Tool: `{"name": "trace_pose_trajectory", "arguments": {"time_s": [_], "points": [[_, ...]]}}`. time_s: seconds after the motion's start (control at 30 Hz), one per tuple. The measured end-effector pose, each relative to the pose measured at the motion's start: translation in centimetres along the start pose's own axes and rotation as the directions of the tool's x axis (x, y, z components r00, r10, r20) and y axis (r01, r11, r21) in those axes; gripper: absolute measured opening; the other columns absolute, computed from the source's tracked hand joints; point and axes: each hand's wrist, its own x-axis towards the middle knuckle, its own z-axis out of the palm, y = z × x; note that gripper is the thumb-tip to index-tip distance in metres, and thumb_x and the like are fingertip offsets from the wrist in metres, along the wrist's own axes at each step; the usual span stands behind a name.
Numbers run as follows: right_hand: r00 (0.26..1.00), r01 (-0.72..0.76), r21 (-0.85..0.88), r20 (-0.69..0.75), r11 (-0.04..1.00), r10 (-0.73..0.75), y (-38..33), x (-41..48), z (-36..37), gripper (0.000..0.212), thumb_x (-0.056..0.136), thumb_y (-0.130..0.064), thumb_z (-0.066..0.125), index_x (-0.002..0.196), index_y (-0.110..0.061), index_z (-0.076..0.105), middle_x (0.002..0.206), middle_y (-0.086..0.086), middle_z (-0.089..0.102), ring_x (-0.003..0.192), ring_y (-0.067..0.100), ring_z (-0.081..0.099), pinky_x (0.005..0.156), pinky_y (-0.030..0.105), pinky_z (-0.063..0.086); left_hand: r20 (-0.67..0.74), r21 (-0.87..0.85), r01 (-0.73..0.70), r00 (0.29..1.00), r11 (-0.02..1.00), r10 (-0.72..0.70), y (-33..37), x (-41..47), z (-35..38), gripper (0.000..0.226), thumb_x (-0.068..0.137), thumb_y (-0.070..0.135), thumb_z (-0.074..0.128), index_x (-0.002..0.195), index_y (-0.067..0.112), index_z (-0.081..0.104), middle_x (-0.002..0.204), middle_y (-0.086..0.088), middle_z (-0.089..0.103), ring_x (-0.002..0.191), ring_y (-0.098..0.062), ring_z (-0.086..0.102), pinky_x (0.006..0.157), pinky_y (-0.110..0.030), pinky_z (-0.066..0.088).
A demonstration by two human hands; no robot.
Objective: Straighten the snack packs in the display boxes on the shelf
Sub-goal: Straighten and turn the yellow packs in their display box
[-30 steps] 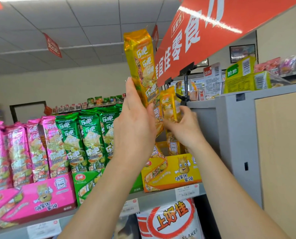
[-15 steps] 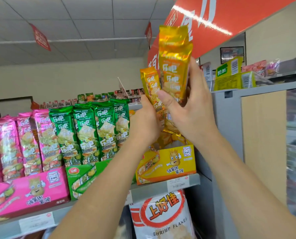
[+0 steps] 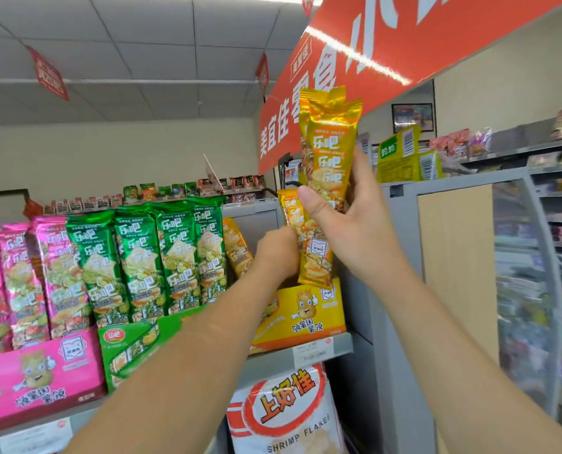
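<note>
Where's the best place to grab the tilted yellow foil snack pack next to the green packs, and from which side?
Probably pinch the tilted yellow foil snack pack at its upper right edge, coming in from the front right. Its left edge is overlapped by the green foil packs and its lower end is hidden, so only the upper right part stands free.

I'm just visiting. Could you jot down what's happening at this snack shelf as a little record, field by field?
place: shop shelf with display boxes
right hand: holds the raised yellow packs, seemingly two, above the yellow box
left hand: grips the lower yellow pack at the top of the yellow box
green packs: upright in a row in the green box
pink packs: upright in the pink box
below the shelf: shrimp flakes bag
</note>
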Motion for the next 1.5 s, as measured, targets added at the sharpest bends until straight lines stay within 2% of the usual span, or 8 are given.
{"name": "trace_pose_trajectory", "arguments": {"time_s": [0.57, 0.73, 0.87, 1.07, 1.17, 1.27, 1.4, 1.5], "points": [[0.999, -0.047, 0.029, -0.004, 0.998, 0.047, 2.5, 2.2, 2.4, 0.047, 0.091, -0.027, 0.067, 0.134, -0.016, 0.050, 0.125, 0.007, 0.060, 0.118, 0.023, 0.057, 0.101, 0.050, 0.046, 0.039, 0.305, -0.071, 0.997, 0.950, 0.062, -1.8, -1.0, -0.3, 0.022, 0.095, 0.012, 0.051, 0.115, 0.011, 0.059, 0.119, -0.014, 0.064, 0.113, -0.035, 0.058, 0.085, -0.042, 0.048], [0.995, -0.082, 0.154, -0.045, 0.985, 0.090, 3.4, 2.7, 3.0, 0.027, 0.091, -0.024, 0.065, 0.112, -0.035, 0.053, 0.112, -0.006, 0.066, 0.106, 0.010, 0.064, 0.097, 0.045, 0.051, -0.223, -0.189, -0.063, 0.975, 0.980, 0.020, -1.9, -2.6, -2.0, 0.031, 0.092, 0.004, 0.049, 0.117, 0.011, 0.065, 0.110, -0.015, 0.071, 0.102, -0.035, 0.064, 0.074, -0.035, 0.047], [0.972, -0.226, 0.307, 0.012, 0.924, 0.234, 4.4, 3.0, 4.0, 0.021, 0.094, -0.022, 0.063, 0.113, -0.028, 0.055, 0.110, -0.005, 0.068, 0.106, 0.014, 0.066, 0.096, 0.048, 0.052, -0.293, -0.724, -0.176, 0.954, 0.667, -0.066, -1.8, -4.9, -1.8, 0.041, 0.099, 0.010, 0.041, 0.139, 0.019, 0.047, 0.090, -0.003, 0.073, 0.059, -0.013, 0.059, 0.057, -0.029, 0.040], [0.878, -0.478, 0.487, 0.273, 0.731, 0.392, 5.0, 2.3, 4.1, 0.024, 0.096, -0.018, 0.060, 0.120, -0.017, 0.060, 0.102, 0.000, 0.076, 0.094, 0.020, 0.073, 0.072, 0.033, 0.059, -0.208, -0.935, -0.174, 0.975, 0.310, -0.078, -2.4, -6.0, -2.2, 0.036, 0.098, 0.012, 0.054, 0.118, 0.041, 0.044, 0.107, 0.004, 0.070, 0.077, 0.000, 0.069, 0.059, -0.017, 0.052], [0.890, -0.456, 0.405, 0.229, 0.793, 0.395, 4.7, 1.8, 4.1, 0.024, 0.095, -0.019, 0.062, 0.119, -0.018, 0.059, 0.110, 0.002, 0.073, 0.100, 0.020, 0.071, 0.084, 0.039, 0.058, -0.356, -0.820, -0.237, 0.924, 0.521, -0.140, -2.4, -6.1, -2.0, 0.034, 0.101, 0.018, 0.051, 0.133, 0.028, 0.044, 0.100, 0.022, 0.065, 0.090, 0.001, 0.067, 0.077, -0.027, 0.057], [0.950, -0.313, 0.261, 0.112, 0.913, 0.293, 3.7, 1.5, 3.3, 0.019, 0.095, -0.023, 0.063, 0.113, -0.025, 0.061, 0.108, -0.004, 0.071, 0.100, 0.009, 0.068, 0.087, 0.033, 0.055, -0.510, -0.571, -0.230, 0.852, 0.788, -0.121, -2.4, -5.9, -2.4, 0.054, 0.098, 0.020, 0.054, 0.146, 0.013, 0.030, 0.123, -0.005, 0.060, 0.110, -0.027, 0.060, 0.092, -0.047, 0.050], [0.976, -0.206, 0.007, 0.079, 0.979, 0.205, 3.5, -0.1, 1.9, 0.016, 0.093, -0.033, 0.063, 0.109, -0.035, 0.060, 0.100, -0.016, 0.070, 0.094, 0.001, 0.065, 0.081, 0.025, 0.051, -0.547, -0.296, -0.131, 0.835, 0.946, -0.055, -2.6, -6.6, -1.9, 0.083, 0.097, 0.020, 0.053, 0.155, 0.021, -0.007, 0.109, -0.018, 0.063, 0.086, -0.039, 0.063, 0.064, -0.040, 0.045], [0.955, -0.230, -0.181, 0.145, 0.956, 0.258, 4.2, -2.1, 2.0, 0.029, 0.095, -0.032, 0.059, 0.123, -0.027, 0.056, 0.104, -0.011, 0.068, 0.099, 0.012, 0.064, 0.081, 0.030, 0.049, -0.465, -0.136, -0.060, 0.885, 0.989, -0.010, -2.8, -6.8, -1.5, 0.061, 0.100, 0.020, 0.042, 0.150, 0.038, 0.013, 0.093, -0.016, 0.059, 0.076, -0.038, 0.059, 0.060, -0.037, 0.037]]}}
